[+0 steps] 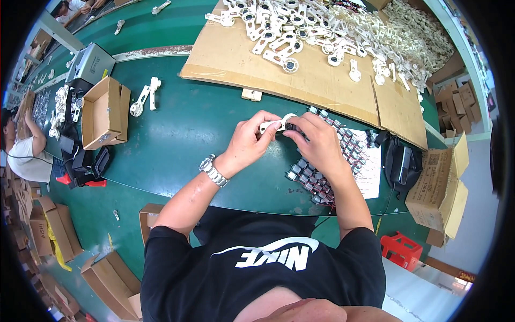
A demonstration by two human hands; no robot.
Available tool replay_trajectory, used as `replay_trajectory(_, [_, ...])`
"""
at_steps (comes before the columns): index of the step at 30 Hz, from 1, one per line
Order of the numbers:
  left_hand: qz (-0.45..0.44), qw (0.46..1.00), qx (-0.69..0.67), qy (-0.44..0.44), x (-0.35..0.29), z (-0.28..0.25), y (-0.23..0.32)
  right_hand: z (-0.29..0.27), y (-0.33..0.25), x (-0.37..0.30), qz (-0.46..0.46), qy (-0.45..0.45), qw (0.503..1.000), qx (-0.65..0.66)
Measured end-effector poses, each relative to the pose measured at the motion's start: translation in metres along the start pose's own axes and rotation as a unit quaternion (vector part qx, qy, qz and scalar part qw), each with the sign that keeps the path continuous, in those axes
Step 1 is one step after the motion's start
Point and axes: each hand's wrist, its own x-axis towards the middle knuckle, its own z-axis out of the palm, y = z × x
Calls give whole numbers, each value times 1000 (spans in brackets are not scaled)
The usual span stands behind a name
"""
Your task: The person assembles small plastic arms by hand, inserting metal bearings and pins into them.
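Note:
Over the green table, my left hand (248, 138) pinches the handle of a white plastic housing (272, 126) with a round head. My right hand (317, 137) closes on the round end, its fingertips at a dark piece there and partly covering it. Under and beside my right hand lie rows of small metal motors (351, 144) with thin wires, some on a white sheet (371, 185). Two more white housings (140, 102) rest farther left on the table.
A large heap of white housings (295, 24) covers a cardboard sheet (214, 59) at the back. An open cardboard box (102, 115) and a grey case (91, 67) stand left; a black pouch (401, 161) and carton (435, 188) stand right. Another person (32, 155) sits far left.

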Motion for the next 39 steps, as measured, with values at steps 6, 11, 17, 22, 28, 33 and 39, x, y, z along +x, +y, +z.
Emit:
replay_trajectory(6, [6, 1000, 2, 27, 5, -3, -7, -9, -1, 6, 25, 4, 1000, -10])
replay_trajectory(11, [17, 997, -5, 81, 12, -4, -10, -38, -2, 10, 66, 45, 997, -2])
replay_trajectory(17, [-25, 992, -107, 54, -5, -12, -8, -79, -5, 15, 58, 68, 996, 28])
replay_trajectory(22, [-53, 981, -178, 53, -2, -8, -6, -86, -15, 11, 81, -46, 996, 15])
replay_trajectory(28, [6, 986, -135, 94, 4, -8, -12, -26, -11, -8, 65, -198, 977, -48])
replay_trajectory(33, [-10, 988, -102, 114, 7, -12, -9, -7, -30, -10, 34, -224, 972, -65])
replay_trajectory(39, [-15, 990, -89, 105, 13, -15, -13, 11, -20, -1, 17, -261, 965, -8])
